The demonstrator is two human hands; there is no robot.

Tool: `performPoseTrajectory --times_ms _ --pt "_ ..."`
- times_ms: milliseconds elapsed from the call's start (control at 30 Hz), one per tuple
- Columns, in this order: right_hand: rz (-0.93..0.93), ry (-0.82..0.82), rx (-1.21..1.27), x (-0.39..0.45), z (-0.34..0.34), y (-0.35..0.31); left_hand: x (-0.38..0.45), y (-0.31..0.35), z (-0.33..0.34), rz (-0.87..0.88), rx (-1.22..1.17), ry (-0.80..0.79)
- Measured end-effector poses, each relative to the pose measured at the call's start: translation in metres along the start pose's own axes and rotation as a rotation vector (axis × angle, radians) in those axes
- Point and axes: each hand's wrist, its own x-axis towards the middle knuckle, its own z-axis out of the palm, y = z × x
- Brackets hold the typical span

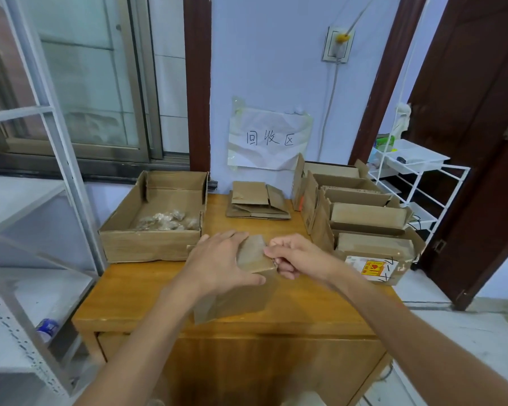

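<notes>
While under flat left hand (pixel 217 263), box (pixel 235 300) lengthwise front-to-back, right fingers (pixel 279 245) pinched on its tape (pixel 254 249).

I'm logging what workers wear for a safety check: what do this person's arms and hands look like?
The left forearm and right forearm are bare right to the frame's edge, with no sleeve in view. The left hand and right hand wear no gloves, and no watch, bracelet or ring shows on either.
</notes>
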Motion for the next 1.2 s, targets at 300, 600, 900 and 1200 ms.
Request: performPoseTrajectory --times_ms 300,600,900,1200 --pt "0.018 0.181 -0.126 -0.001 0.013 0.004 -0.001 0.001 0.002 0.025 0.033 0.014" --pt "-0.033 -0.06 -0.41 0.016 -0.011 -0.03 -0.001 0.001 0.0 0.018 0.037 0.01" --pt "-0.004 0.321 0.212 0.0 0.032 0.018 -0.001 0.005 0.0 0.023 0.011 0.034" --pt "0.003 0.222 -0.075 0.003 0.006 -0.012 -0.014 0.011 0.001 0.055 0.087 0.117"
